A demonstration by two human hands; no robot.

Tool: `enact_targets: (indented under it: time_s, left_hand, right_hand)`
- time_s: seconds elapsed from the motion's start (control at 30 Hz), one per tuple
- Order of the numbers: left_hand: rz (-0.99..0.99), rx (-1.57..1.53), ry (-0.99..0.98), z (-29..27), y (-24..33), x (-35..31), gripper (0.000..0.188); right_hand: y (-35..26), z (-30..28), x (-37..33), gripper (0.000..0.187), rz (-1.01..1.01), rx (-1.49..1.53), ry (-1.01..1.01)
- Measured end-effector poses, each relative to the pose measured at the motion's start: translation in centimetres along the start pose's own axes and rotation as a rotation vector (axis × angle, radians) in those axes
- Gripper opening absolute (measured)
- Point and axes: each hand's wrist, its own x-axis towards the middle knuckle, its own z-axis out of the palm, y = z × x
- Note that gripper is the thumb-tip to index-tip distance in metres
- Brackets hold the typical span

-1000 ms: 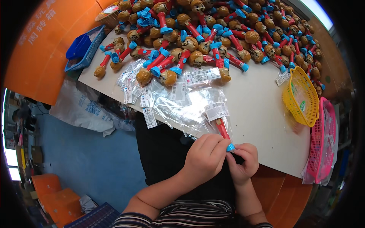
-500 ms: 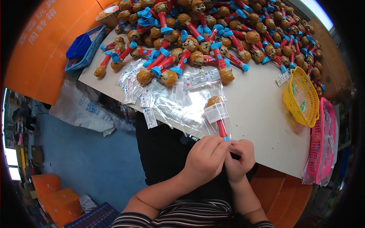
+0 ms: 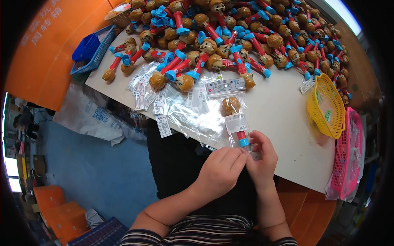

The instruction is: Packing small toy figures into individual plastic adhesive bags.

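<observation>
A toy figure [image 3: 243, 142] with a brown head, red stem and blue base lies inside a clear plastic bag [image 3: 239, 107] at the table's front edge. A white printed label [image 3: 236, 123] crosses its stem, and a printed header tops the bag. My left hand [image 3: 221, 169] pinches the bag's near end just below the blue base. Beside it, my right hand [image 3: 263, 160] has its fingers apart, with the thumb against the bag's end. A thin pale edge of plastic shows between the hands. More flat clear bags [image 3: 193, 117] with printed headers lie left of the toy.
Many similar toys [image 3: 213, 61] are heaped across the table's [image 3: 283, 123] far side. A yellow basket [image 3: 326, 106] and a pink basket [image 3: 347, 156] stand at the right edge. A blue basket [image 3: 96, 53] is at the far left, above a white plastic sack [image 3: 88, 117].
My right hand has opened from its pinch, its fingers spreading upward. The bagged toy lies a little farther from me, with its head and label more plainly visible.
</observation>
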Motion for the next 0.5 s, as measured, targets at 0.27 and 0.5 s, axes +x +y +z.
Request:
enact_targets:
  time_s: [0.27,0.5]
  left_hand:
    - [-0.092,-0.044,-0.011,-0.1,-0.6,-1.1,0.022]
    - [-0.102,-0.095,0.117,-0.3,-0.7,-2.0,0.02]
  right_hand:
    - [-0.5,-0.3,-0.7,0.045,-0.057,-0.082,-0.008]
    - [-1.8,-3.1,-2.6,0.025,0.441,0.263,-0.056]
